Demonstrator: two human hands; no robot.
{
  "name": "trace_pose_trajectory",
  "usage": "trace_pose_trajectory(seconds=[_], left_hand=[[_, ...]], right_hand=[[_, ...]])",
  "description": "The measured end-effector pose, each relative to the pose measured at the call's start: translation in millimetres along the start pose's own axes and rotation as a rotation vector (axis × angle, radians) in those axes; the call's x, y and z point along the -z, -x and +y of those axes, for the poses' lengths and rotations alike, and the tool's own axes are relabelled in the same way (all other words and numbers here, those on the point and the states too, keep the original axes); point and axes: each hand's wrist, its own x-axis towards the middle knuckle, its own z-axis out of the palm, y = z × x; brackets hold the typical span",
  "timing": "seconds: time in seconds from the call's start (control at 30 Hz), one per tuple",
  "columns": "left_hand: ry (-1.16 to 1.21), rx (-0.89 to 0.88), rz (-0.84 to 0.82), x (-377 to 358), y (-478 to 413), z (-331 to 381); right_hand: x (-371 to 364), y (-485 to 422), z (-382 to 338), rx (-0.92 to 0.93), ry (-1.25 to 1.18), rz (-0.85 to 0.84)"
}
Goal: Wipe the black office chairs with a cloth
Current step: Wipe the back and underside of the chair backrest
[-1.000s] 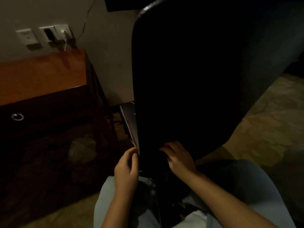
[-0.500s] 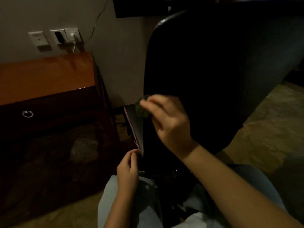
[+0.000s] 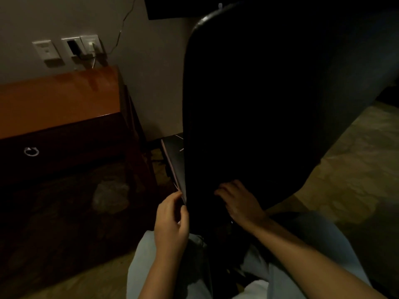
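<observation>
- Black office chair (image 3: 269, 108): we see it from behind. The backrest fills the centre and right of the view, upright and very dark, with a glossy rim at the upper left.
- Right hand (image 3: 240, 205): it sits low on the backrest near the bottom edge, knuckles up. The fingers (image 3: 224, 190) are bent and pressed together with their tips on the black surface.
- Cloth: we can't see it, as the spot under the right hand is too dark. We cannot tell if the hand has it.
- Left hand (image 3: 171, 222): it is just beside the backrest's lower left edge. The fingers are curled, and thumb and forefinger pinch the lower corner of a thin dark panel (image 3: 176, 165).
- The panel has a pale pinkish edge, runs up along the chair's left side and touches the backrest. We can't tell what it is.
- Both forearms come in from the bottom. The person's knees in light trousers (image 3: 313, 244) are on either side of the chair base.
- Wooden desk (image 3: 58, 100): it stands at left against the wall, with an orange-brown top and a dark drawer front carrying a metal ring pull (image 3: 31, 151).
- A pale crumpled lump (image 3: 111, 196) lies in shadow under the desk.
- Wall sockets (image 3: 46, 49) are above the desk. A black plug (image 3: 74, 47) sits in one, and a thin cable (image 3: 123, 24) runs up the wall.
- Patterned beige floor (image 3: 356, 169) shows at right.
</observation>
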Motion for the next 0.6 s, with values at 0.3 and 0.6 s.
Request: trace_pose_trajectory(seconds=[0.3, 0.6], left_hand=[[-0.125, -0.267, -0.042, -27, 3, 20], [-0.289, -0.27, -0.074, -32, 8, 18]], right_hand=[[31, 29, 61, -0.767, -0.356, 0.478], [-8, -4, -35, -0.441, -0.341, 0.284]])
